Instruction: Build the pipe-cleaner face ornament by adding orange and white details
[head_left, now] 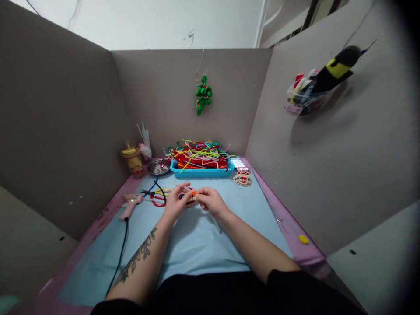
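Nearest: dark sleeves (216,293), bare forearms, blue mat (210,251). Yellow disc (303,239) off right, on the pink cover (306,253). Thin pale strip (215,223) on the mat by the right wrist.

Right hand (212,202): fingers bent, thumb and fingertips pinched closed on a small orange bit (194,193). Left hand (177,200): half curled, thumb tip right by the orange bit; can't tell if it grips anything. Round piece (190,203) sits in the middle of the mat, behind/under the fingers, partly hidden; held or lying, can't tell.

Progress: round piece looks partly built, pale edge plus red and dark blue parts showing. Orange bit looks like a part being worked, seemingly not fixed on yet. What else is left: can't tell, fingers cover it.

Left: glue gun (131,206) lying down, unused; scissors (158,201) and cutters (148,192) near it, untouched.

Farther right: similar decorated piece (243,179), looks finished, set apart. Back: metal bowl (166,167), cup (134,162), blue tray (203,173) heaped with fuzzy wires (200,153), plenty left. Green ornament (204,94) hangs on the back wall
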{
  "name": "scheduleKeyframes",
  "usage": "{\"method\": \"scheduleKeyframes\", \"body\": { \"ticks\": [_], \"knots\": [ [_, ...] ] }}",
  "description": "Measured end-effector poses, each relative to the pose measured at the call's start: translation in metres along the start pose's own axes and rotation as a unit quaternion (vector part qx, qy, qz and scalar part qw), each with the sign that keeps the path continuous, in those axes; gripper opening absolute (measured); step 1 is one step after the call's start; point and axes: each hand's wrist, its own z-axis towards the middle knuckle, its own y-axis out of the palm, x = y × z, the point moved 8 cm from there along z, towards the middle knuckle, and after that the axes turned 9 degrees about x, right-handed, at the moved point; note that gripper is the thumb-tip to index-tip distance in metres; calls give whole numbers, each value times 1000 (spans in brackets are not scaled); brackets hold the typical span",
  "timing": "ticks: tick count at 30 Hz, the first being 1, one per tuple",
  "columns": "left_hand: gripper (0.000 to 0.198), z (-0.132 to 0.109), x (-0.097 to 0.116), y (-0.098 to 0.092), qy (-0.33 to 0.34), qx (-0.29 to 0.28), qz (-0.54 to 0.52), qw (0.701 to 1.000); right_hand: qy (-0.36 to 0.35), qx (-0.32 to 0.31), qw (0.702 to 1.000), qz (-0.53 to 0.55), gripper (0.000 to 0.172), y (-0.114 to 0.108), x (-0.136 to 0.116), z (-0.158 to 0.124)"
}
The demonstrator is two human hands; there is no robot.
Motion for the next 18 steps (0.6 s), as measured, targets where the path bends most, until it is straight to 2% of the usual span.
{"method": "scheduleKeyframes", "body": {
  "ticks": [3,5,9,13,18],
  "knots": [
    [36,0,3,1,9,-7,4,1000,93,-49,992,63,21,5,12,1],
    [36,0,2,3,10,-19,5,1000,115,-66,989,71,23,6,15,1],
    [35,0,-7,6,7,-39,2,999,82,-63,994,38,24,3,10,1],
    [40,0,-15,9,-27,-63,-69,995,49,-63,997,1,23,2,4,0],
    [43,-5,-6,13,-26,-96,-114,988,65,-106,992,-13,21,1,6,0]
  ]
}}
